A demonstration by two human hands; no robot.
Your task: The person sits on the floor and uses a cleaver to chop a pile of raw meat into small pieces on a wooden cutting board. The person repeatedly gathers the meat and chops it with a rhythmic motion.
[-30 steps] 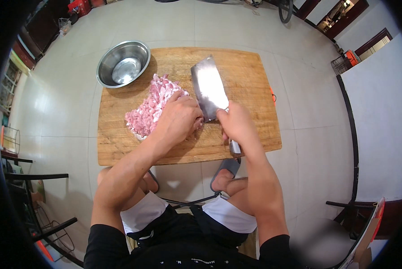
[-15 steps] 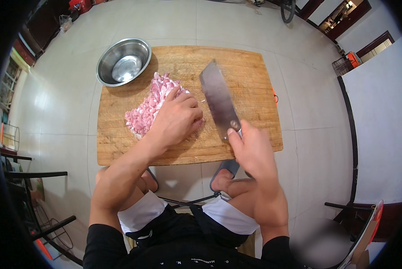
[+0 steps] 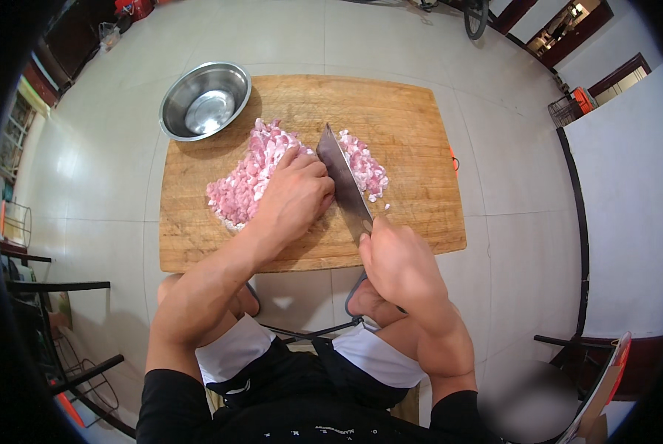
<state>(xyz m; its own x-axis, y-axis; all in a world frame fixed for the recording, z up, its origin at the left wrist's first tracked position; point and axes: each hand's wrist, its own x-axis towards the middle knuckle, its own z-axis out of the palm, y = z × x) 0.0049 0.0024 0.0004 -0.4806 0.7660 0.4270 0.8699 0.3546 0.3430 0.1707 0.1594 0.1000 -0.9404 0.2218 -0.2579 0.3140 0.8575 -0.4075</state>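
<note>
A wooden cutting board lies on the floor with a pile of pink diced meat on it. My left hand rests curled on the meat pile, knuckles against the blade. My right hand grips the handle of a cleaver, whose blade stands edge-down in the meat. A smaller heap of cut meat lies to the right of the blade.
An empty steel bowl sits at the board's far left corner. Pale floor tiles surround the board. Dark chair frames stand at the left; a chair and a red-edged object are at the lower right.
The cleaver, lying flat and raised a second ago, has turned edge-down and come down into the meat beside my left hand. A cut portion now lies right of the blade.
</note>
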